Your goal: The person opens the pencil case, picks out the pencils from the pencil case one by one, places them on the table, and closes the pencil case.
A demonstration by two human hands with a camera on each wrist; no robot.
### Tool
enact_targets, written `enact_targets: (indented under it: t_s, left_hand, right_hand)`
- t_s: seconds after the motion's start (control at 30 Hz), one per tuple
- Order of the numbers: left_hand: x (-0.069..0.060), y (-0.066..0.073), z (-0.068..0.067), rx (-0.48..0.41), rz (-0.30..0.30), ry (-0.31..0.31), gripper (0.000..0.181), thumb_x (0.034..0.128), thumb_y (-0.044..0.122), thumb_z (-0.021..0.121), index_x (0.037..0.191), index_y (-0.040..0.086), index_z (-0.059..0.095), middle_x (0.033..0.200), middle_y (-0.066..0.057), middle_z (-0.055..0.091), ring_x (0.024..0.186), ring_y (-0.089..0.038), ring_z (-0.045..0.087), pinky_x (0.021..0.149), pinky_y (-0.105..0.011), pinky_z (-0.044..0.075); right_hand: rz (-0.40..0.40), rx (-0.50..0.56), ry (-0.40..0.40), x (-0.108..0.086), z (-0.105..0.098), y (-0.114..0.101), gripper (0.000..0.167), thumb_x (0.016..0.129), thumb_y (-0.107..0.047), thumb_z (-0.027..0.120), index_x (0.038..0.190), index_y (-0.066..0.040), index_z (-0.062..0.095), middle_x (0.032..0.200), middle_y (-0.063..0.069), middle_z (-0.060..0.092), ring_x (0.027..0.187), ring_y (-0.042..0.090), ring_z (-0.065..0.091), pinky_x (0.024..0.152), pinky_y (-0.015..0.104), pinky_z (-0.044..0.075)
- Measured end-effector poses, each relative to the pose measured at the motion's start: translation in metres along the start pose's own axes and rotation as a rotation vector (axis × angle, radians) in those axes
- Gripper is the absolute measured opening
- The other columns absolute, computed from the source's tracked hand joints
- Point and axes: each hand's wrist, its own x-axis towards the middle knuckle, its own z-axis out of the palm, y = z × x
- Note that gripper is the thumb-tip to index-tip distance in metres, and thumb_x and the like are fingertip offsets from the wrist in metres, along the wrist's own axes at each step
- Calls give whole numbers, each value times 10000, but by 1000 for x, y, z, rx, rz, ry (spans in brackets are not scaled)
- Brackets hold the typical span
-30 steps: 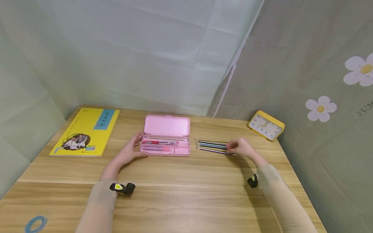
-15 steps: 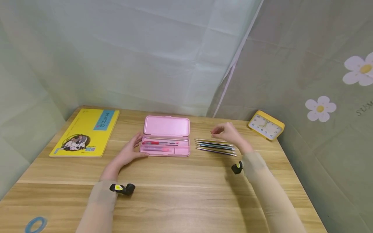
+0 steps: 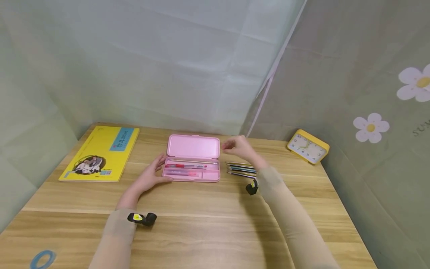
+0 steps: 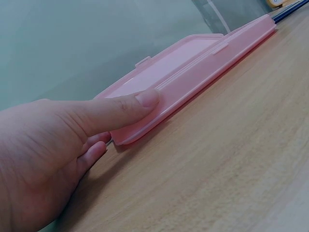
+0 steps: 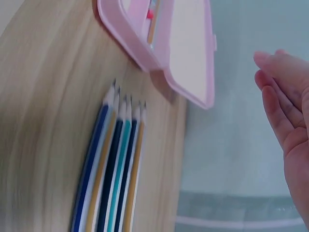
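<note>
A pink pencil case (image 3: 211,175) lies with its lid (image 3: 193,146) raised. Inside are a red pen (image 3: 184,165), a pencil (image 3: 198,161) and a pink-tinted pen (image 3: 181,172). At its left end, my left hand (image 3: 149,173) holds the case, thumb along the front wall in the left wrist view; the other fingers are partly hidden. Beside the lid's right edge hovers my right hand (image 3: 239,147), nothing in its loosely bent fingers (image 5: 273,104), apart from the lid in the right wrist view. Below it, several pencils (image 5: 113,169) lie side by side right of the case.
A yellow book (image 3: 100,153) lies at the left of the wooden table (image 3: 188,224). The yellow alarm clock (image 3: 308,147) stands at the back right. A blue ring, perhaps tape (image 3: 43,259), sits near the front left. Curtains (image 3: 151,74) hang behind the table.
My right hand has left the pencils, rising and moving left to beside the lid. The left hand has stayed at the case. Pencils and case look unmoved.
</note>
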Motion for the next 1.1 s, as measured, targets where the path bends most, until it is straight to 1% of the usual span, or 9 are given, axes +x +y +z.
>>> enact_targets:
  t_s: [0.13, 0.23, 0.3, 0.43, 0.53, 0.67, 0.83, 1.0, 1.1]
  left_hand:
    - [0, 0, 0, 1, -1, 2, 1100, 813, 314, 803, 1560, 6, 57, 1586, -261, 228, 1404, -502, 299, 1169, -617, 244]
    - [-1, 0, 0, -9, 4, 2, 1100, 810, 295, 806, 1558, -1, 56, 1586, -260, 227, 1406, -501, 297, 1174, -612, 239]
    - [-1, 0, 0, -16, 7, 2, 1100, 808, 282, 810, 1557, -5, 58, 1586, -260, 229, 1406, -499, 298, 1177, -606, 239]
    - [-1, -1, 0, -9, 5, 3, 1103, 806, 288, 811, 1558, -3, 57, 1587, -256, 231, 1406, -498, 301, 1177, -603, 243]
    - [0, -1, 0, -4, 5, 4, 1105, 806, 293, 811, 1559, 1, 57, 1588, -254, 229, 1406, -496, 301, 1176, -605, 243]
    - [1, -2, 0, -5, 8, 2, 1104, 806, 289, 811, 1560, 4, 56, 1589, -253, 228, 1407, -496, 300, 1176, -608, 241]
    - [1, -1, 1, -5, 5, 2, 1103, 805, 291, 811, 1559, 3, 59, 1587, -254, 232, 1407, -496, 302, 1175, -608, 244]
    - [0, 0, 1, -5, 1, 2, 1103, 807, 294, 809, 1559, 0, 56, 1589, -254, 228, 1408, -497, 299, 1176, -606, 243]
    - [0, 0, 0, -7, -4, 1, 1103, 809, 296, 807, 1560, 3, 54, 1591, -251, 224, 1410, -496, 295, 1176, -608, 241]
  right_hand:
    - [-2, 32, -41, 10, 14, 0, 151, 816, 47, 723, 965, 65, 706, 918, 194, 740, 844, 255, 717, 784, 271, 603]
    - [-2, 32, -77, 15, 24, 0, 157, 814, 52, 722, 969, 64, 694, 925, 200, 736, 853, 257, 717, 783, 250, 600]
    - [-10, 10, -105, 17, 29, 0, 156, 811, 53, 721, 964, 60, 691, 925, 197, 736, 861, 258, 721, 783, 235, 598]
    - [-25, -51, -189, 18, 38, -3, 137, 824, 55, 705, 960, 56, 697, 936, 184, 738, 892, 266, 725, 800, 216, 594]
    - [-2, -88, -232, 17, 43, -3, 140, 831, 44, 696, 971, 37, 709, 957, 158, 742, 915, 247, 721, 818, 206, 586]
    - [18, -122, -251, 16, 50, 0, 140, 832, 7, 708, 972, 9, 721, 967, 130, 750, 916, 218, 718, 829, 202, 579]
    - [-6, -159, -273, 15, 54, 2, 142, 839, -10, 715, 980, -1, 727, 987, 123, 750, 929, 221, 716, 847, 217, 578]
    - [15, -183, -294, 14, 56, 2, 166, 856, -54, 728, 1018, -19, 732, 1025, 102, 749, 960, 207, 709, 872, 228, 572]
    - [16, -215, -303, 14, 57, 1, 176, 873, -91, 724, 1040, -33, 735, 1046, 86, 748, 971, 190, 704, 889, 233, 566]
